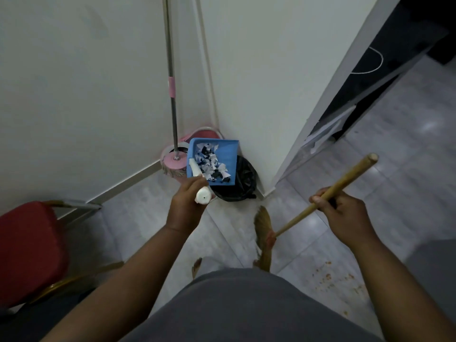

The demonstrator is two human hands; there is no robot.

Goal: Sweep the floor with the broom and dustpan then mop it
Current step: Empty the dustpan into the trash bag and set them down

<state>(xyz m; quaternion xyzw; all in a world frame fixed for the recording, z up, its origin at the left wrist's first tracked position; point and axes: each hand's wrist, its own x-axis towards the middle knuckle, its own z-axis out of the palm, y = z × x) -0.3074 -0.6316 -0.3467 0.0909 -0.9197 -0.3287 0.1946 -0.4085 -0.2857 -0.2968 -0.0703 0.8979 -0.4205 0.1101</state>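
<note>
A red padded chair (29,250) with a gold-coloured metal frame stands at the lower left on the grey tiled floor (148,218), close to the white wall (74,95). A bin lined with a black bag (243,183) sits against the wall near the corner. To the right, a white door frame (345,90) edges a dark panel (394,58) that bears a looping white cord (377,62). Pale sheets (330,127) lean at its foot. Orange-brown crumbs (330,277) speckle the tiles at lower right.

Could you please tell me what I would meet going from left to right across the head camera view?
Red chair → pink mop standing in its bucket → blue dustpan full of paper scraps → black-lined bin → broom gripped by the right hand.
</note>
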